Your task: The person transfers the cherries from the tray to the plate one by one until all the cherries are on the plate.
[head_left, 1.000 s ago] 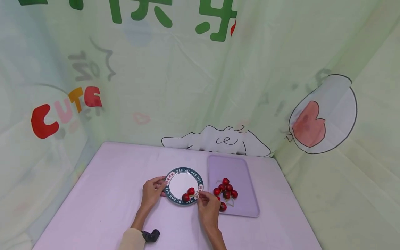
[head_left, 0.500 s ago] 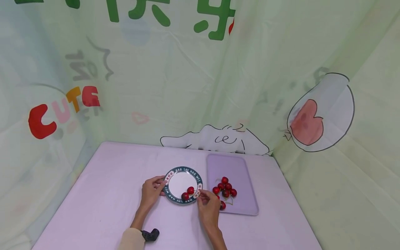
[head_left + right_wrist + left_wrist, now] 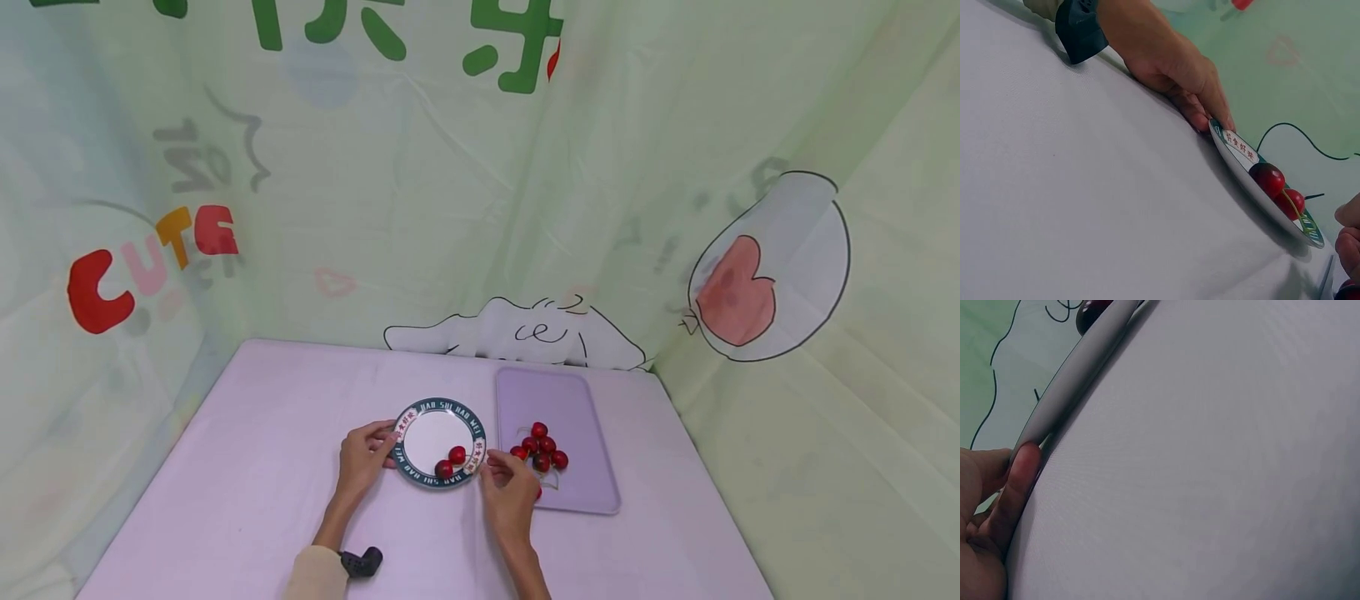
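Observation:
A round plate (image 3: 438, 406) with a dark green lettered rim stands on the table. My left hand (image 3: 363, 457) grips its left edge, thumb above and fingers beneath; the left wrist view shows this hand (image 3: 988, 506) holding the rim of the plate (image 3: 1079, 381). Two red cherries (image 3: 1267, 179) joined by a stem lie on the plate's right side. Just right of the plate is my right hand (image 3: 510, 498), its fingers bent loosely and holding nothing visible. In the right wrist view, the thumb and a finger of this right hand (image 3: 1350, 240) stand apart from the plate.
A purple tray (image 3: 540, 396) lies right of the plate, with several cherries (image 3: 542, 450) in its near half. My right hand partly covers the tray's near left corner. A printed curtain (image 3: 450, 167) encloses the table (image 3: 300, 392) at the back and sides.
My right hand has let go of the cherry stem and moved slightly right, off the plate's rim. The cherries stay on the plate; my left hand keeps its hold.

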A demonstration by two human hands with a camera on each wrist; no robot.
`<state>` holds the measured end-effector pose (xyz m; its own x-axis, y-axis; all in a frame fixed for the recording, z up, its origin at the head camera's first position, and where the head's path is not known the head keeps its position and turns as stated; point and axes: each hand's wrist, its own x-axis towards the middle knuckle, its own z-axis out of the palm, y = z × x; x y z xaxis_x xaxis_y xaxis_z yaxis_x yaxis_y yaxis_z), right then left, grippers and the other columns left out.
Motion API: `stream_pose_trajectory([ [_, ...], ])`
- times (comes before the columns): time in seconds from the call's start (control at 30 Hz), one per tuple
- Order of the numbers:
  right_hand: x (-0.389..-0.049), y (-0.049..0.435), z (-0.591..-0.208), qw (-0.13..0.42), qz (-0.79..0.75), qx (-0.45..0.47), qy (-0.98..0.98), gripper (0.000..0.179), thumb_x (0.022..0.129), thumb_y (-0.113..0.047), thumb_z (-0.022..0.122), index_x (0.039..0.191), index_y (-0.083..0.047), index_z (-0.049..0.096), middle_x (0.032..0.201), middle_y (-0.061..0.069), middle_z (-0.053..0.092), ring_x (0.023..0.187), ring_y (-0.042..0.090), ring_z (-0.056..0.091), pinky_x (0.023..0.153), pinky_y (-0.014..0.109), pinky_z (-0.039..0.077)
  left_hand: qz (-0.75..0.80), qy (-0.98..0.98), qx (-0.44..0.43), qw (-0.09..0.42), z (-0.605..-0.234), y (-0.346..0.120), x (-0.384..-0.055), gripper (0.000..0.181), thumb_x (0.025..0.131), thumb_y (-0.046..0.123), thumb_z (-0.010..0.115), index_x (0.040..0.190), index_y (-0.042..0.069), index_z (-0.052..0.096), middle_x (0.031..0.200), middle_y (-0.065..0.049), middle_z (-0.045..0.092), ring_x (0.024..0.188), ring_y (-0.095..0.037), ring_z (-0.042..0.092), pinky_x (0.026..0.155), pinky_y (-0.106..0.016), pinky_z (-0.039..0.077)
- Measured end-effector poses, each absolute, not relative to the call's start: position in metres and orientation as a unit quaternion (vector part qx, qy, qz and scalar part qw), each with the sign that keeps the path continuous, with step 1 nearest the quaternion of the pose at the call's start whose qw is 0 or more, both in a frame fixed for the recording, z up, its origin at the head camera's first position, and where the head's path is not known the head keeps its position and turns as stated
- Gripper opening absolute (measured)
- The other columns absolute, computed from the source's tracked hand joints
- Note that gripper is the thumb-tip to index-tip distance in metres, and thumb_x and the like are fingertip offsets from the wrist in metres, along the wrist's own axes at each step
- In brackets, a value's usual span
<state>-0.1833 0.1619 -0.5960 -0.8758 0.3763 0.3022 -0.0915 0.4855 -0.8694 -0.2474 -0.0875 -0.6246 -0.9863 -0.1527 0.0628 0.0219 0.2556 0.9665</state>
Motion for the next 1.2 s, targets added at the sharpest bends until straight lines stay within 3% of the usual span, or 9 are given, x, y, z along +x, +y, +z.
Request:
stream_pose_trajectory([
  [0.33, -0.196, 0.18, -0.611, 0.273, 0.505, -0.089, -0.814, 0.022, 0.088, 0.002, 0.088, 0.108, -0.005, 0.085, 0.093, 0.009, 0.081, 0.078, 0.013, 0.073, 0.07, 0.006, 0.056, -0.598, -0.797, 0.04, 0.078, -0.624, -0.085, -0.245, 0.032, 0.103, 0.005, 0.074, 0.134, -0.001, 0.074, 0.104, -0.019, 0.078, 0.055, -0.009, 0.069, 0.054, -0.019, 0.059],
  [0.5, -0.189, 0.185, -0.589, 0.276, 0.521, -0.096, -0.802, 0.019, 0.088, 0.004, 0.085, 0.106, -0.001, 0.085, 0.092, 0.015, 0.082, 0.075, 0.014, 0.073, 0.069, 0.008, 0.057, -0.599, -0.796, 0.045, 0.071, -0.625, -0.085, -0.245, 0.032, 0.103, 0.006, 0.075, 0.134, 0.001, 0.075, 0.105, -0.018, 0.078, 0.057, -0.01, 0.07, 0.056, -0.019, 0.06],
  [0.7, -0.185, 0.192, -0.57, 0.263, 0.521, -0.133, -0.801, 0.015, 0.092, 0.003, 0.083, 0.107, 0.0, 0.085, 0.094, 0.017, 0.083, 0.074, 0.007, 0.071, 0.07, 0.005, 0.056, -0.6, -0.796, 0.044, 0.068, -0.626, -0.086, -0.246, 0.033, 0.103, 0.008, 0.074, 0.136, 0.003, 0.074, 0.106, -0.017, 0.078, 0.06, -0.011, 0.071, 0.058, -0.018, 0.061],
  [0.9, -0.18, 0.201, -0.558, 0.281, 0.515, -0.134, -0.798, 0.015, 0.092, 0.004, 0.082, 0.107, 0.003, 0.084, 0.095, 0.021, 0.082, 0.075, 0.016, 0.074, 0.07, 0.004, 0.054, -0.599, -0.796, 0.041, 0.073, -0.626, -0.087, -0.247, 0.033, 0.103, 0.009, 0.075, 0.136, 0.003, 0.074, 0.106, -0.017, 0.078, 0.06, -0.013, 0.071, 0.058, -0.019, 0.061],
  [1.1, -0.181, 0.214, -0.558, 0.282, 0.529, -0.14, -0.788, 0.014, 0.092, 0.008, 0.081, 0.105, 0.007, 0.083, 0.093, 0.025, 0.081, 0.071, -0.006, 0.065, 0.07, 0.003, 0.054, -0.599, -0.796, 0.044, 0.069, -0.627, -0.087, -0.247, 0.034, 0.103, 0.008, 0.075, 0.137, 0.003, 0.074, 0.106, -0.017, 0.078, 0.059, -0.012, 0.071, 0.058, -0.018, 0.061],
  [1.2, -0.181, 0.219, -0.557, 0.284, 0.536, -0.145, -0.781, 0.014, 0.092, 0.008, 0.08, 0.105, 0.01, 0.082, 0.095, 0.028, 0.08, 0.07, -0.01, 0.063, 0.07, 0.002, 0.053, -0.598, -0.797, 0.045, 0.068, -0.626, -0.087, -0.247, 0.034, 0.104, 0.009, 0.075, 0.137, 0.003, 0.074, 0.106, -0.017, 0.078, 0.059, -0.013, 0.071, 0.058, -0.017, 0.06],
])
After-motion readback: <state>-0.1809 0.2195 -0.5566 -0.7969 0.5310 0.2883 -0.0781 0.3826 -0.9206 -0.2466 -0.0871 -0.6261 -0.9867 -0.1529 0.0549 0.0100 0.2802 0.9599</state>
